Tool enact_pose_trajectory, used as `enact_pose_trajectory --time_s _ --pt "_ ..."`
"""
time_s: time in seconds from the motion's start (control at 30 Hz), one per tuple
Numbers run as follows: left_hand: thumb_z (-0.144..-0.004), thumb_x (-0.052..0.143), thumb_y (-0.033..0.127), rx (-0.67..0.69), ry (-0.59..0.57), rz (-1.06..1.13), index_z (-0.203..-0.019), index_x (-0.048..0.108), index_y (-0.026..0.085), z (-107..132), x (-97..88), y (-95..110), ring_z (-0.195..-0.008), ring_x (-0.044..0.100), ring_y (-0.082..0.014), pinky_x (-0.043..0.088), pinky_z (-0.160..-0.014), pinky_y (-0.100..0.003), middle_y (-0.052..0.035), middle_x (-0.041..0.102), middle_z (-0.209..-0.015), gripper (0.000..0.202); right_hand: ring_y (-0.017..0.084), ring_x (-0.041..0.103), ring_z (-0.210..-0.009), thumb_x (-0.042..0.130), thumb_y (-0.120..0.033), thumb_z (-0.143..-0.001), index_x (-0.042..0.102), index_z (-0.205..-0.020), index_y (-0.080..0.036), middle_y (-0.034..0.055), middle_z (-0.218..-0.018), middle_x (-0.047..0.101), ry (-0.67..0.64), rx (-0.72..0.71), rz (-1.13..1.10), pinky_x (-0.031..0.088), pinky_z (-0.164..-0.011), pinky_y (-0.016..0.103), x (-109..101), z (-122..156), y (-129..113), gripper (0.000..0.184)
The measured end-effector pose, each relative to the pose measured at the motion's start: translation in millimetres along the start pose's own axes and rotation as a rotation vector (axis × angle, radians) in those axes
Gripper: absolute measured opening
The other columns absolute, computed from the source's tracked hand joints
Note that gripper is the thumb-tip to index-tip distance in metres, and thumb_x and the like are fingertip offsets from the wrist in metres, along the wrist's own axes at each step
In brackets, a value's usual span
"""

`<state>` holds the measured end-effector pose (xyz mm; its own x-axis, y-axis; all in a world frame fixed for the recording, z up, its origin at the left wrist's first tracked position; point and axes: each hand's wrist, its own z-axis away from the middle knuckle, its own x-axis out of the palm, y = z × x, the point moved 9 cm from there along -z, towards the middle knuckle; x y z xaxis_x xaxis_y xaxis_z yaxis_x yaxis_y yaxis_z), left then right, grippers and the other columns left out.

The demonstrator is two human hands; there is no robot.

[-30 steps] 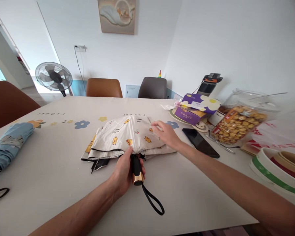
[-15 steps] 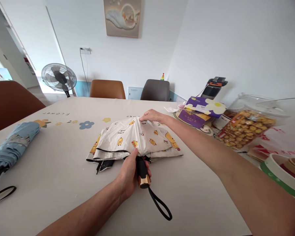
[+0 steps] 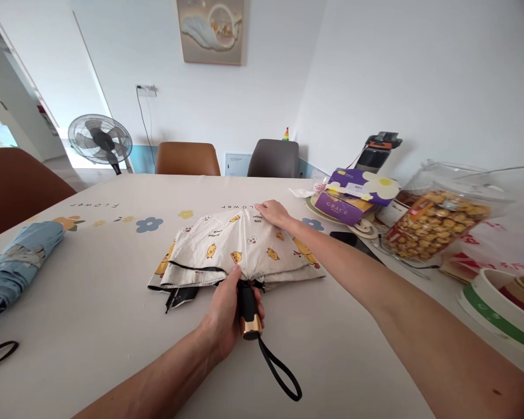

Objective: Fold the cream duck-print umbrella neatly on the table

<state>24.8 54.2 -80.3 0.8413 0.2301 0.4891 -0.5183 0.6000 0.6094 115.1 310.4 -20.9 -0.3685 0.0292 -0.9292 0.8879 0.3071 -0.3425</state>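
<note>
"GRACE" in pale capitals on the purple cardboard box (image 3: 339,209), "Flower" upside down in black on the flower-printed white counter (image 3: 96,314), tiny black lettering, hard to read, on the duck-patterned white fabric umbrella (image 3: 244,247)

Left hand (image 3: 225,307) grips umbrella handle (image 3: 248,307); right hand (image 3: 272,213) at canopy (image 3: 231,237) top.

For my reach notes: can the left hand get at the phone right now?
Probably not: the left hand grips the umbrella handle, and the right forearm crosses in front of the phone.
</note>
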Motion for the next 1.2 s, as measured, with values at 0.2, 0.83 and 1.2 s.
enact_pose_trajectory --time_s 0.2,0.83,1.2 --pt "-0.086 0.037 0.048 0.031 0.002 -0.001 -0.081 0.05 0.014 -1 -1.0 2 -0.041 0.05 -0.0123 0.041 -0.039 -0.026 -0.0009 0.054 -0.06 0.036 0.025 0.058 -0.083 0.033 -0.035 -0.09 0.058 -0.082 -0.014 0.0142 -0.087 0.065 0.011 -0.039 0.197 0.038 -0.074 0.033 16 10 7 0.034" --pt "-0.082 0.046 0.051 0.08 -0.022 -0.042 -0.08 0.051 0.015 0 -1.3 5 -0.043 0.051 -0.0119 0.042 -0.041 -0.026 -0.0007 0.055 -0.062 0.036 0.02 0.057 -0.095 0.045 -0.018 -0.087 0.053 -0.096 -0.021 0.0068 -0.094 0.063 0.418 -0.663 -0.042 0.04 -0.092 0.041 -47 192 -55 0.012" --pt "-0.078 0.053 0.05 0.114 -0.021 -0.099 -0.074 0.052 0.014 -1 -1.2 7 -0.044 0.05 -0.0109 0.043 -0.04 -0.026 0.0 0.054 -0.062 0.036 0.019 0.058 -0.096 0.049 -0.021 -0.088 0.057 -0.09 -0.022 0.0076 -0.098 0.062 0.387 -0.743 -0.065 0.038 -0.096 0.044 -31 225 -71 0.008"
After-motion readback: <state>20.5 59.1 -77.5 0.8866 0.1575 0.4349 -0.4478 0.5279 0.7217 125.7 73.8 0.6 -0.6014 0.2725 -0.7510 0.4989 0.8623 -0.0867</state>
